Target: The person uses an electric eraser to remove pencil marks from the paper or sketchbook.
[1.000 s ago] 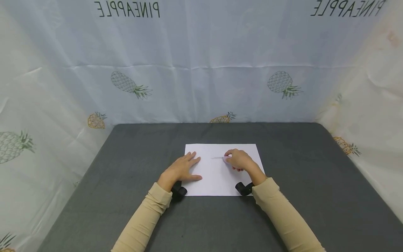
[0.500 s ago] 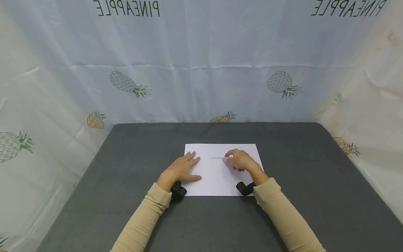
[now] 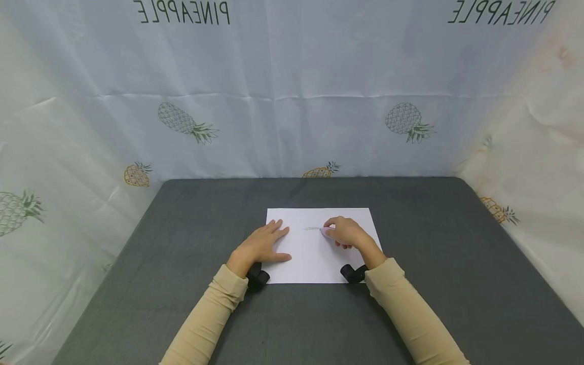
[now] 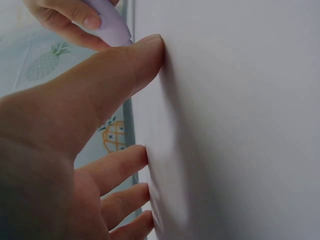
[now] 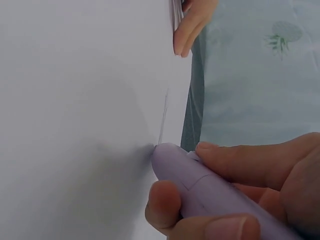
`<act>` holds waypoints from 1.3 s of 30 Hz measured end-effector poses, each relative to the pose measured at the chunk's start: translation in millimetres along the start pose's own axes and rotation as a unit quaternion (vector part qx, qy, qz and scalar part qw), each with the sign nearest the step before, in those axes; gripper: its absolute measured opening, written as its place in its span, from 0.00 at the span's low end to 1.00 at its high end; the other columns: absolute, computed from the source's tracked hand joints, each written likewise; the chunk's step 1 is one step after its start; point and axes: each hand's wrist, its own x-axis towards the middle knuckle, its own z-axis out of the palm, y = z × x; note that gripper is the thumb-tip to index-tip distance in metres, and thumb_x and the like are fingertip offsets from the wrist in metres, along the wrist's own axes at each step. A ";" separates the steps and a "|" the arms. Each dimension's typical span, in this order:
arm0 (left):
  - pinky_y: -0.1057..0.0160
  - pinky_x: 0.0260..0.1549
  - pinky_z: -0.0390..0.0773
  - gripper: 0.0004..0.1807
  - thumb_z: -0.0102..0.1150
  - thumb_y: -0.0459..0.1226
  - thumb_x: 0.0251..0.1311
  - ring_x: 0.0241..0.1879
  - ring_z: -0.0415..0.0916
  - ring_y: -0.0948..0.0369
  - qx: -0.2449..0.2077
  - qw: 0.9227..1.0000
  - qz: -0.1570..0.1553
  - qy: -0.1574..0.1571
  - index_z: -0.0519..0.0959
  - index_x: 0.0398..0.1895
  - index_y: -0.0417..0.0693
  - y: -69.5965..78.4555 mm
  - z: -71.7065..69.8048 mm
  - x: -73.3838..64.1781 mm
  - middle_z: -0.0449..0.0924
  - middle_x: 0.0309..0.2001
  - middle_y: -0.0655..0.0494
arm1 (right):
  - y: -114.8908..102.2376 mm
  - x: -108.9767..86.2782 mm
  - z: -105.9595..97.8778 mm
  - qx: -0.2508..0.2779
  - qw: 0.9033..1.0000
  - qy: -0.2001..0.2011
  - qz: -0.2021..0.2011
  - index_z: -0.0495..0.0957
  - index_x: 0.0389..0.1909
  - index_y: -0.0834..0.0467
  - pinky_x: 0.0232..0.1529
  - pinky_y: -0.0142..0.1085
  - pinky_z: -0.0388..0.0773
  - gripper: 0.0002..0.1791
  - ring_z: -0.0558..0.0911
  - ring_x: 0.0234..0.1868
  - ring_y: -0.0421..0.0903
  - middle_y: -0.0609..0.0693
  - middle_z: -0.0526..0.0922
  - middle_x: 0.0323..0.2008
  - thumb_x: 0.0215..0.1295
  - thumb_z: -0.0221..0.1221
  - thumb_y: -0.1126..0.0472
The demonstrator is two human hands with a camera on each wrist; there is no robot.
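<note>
A white sheet of paper (image 3: 310, 263) lies on the dark table. My left hand (image 3: 262, 245) rests on its left part with fingers spread; in the left wrist view the thumb (image 4: 145, 57) and several fingertips touch the paper. My right hand (image 3: 350, 234) grips a thick lavender tool (image 5: 200, 185) with a rounded nose, held between thumb and fingers. A small raised button sits by one fingertip. The nose meets the paper at one end of a thin, faint line (image 5: 164, 117), which runs toward my left hand. What the tip itself looks like is hidden.
Dark grey cloth (image 3: 292, 324) covers the table around the paper. Black wrist-worn devices, one near the left wrist (image 3: 258, 277) and one near the right (image 3: 352, 274), sit over the paper's near corners. A pineapple-print curtain (image 3: 283, 132) hangs behind and at both sides.
</note>
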 end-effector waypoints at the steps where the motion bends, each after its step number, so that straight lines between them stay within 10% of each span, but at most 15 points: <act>1: 0.45 0.74 0.54 0.44 0.61 0.56 0.57 0.78 0.46 0.46 0.001 1.000 0.001 0.000 0.60 0.73 0.49 0.1 -0.2 0.0 0.50 0.77 0.44 | 0.2 -0.2 -0.2 0.002 1.000 0.001 -0.002 0.73 0.61 0.55 0.17 0.29 0.67 0.20 0.67 0.14 0.42 0.48 0.73 0.16 0.71 0.52 0.55; 24: 0.45 0.74 0.55 0.43 0.61 0.56 0.57 0.78 0.46 0.45 0.000 1.000 0.002 0.001 0.60 0.73 0.48 -0.1 0.3 -1.3 0.50 0.77 0.44 | 1.8 3.4 1.1 0.148 0.989 -0.026 0.004 0.71 0.59 0.61 0.16 0.27 0.64 0.20 0.67 0.14 0.39 0.48 0.70 0.13 0.70 0.50 0.57; 39: 0.45 0.74 0.55 0.44 0.61 0.57 0.57 0.78 0.46 0.45 0.001 1.000 -0.004 -0.001 0.60 0.73 0.49 0.5 -0.6 -1.0 0.50 0.77 0.44 | 2.4 6.4 -1.3 0.155 0.987 -0.034 0.001 0.71 0.61 0.60 0.15 0.26 0.63 0.21 0.66 0.13 0.38 0.47 0.71 0.13 0.71 0.51 0.57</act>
